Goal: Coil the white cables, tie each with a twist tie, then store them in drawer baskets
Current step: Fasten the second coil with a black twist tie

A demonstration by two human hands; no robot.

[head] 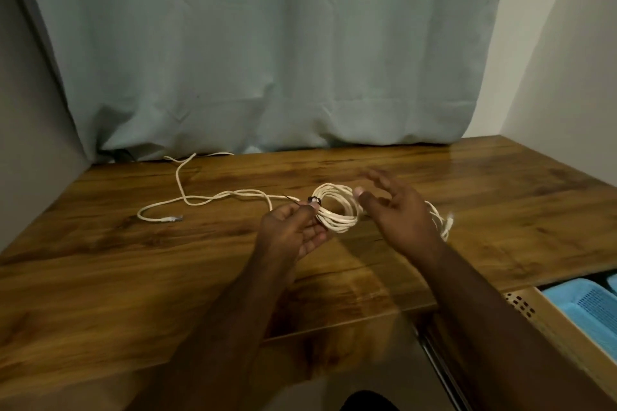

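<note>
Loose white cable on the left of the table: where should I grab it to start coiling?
Probably the plug end of the loose cable: it lies free on the table, nearest you. Pinch behind the plug from above with the left hand.

The wooden table [133, 277] has lots of bare room at the front left and at the far right. A loose white cable [207, 200] snakes across the back left, with its plug [173, 219] lying near the middle left. The coiled cable [337, 210] and both hands fill the middle. The curtain [267, 60] blocks the back edge. At the right, the open drawer [547, 317] sticks out, with a blue basket [591, 307] inside.
</note>
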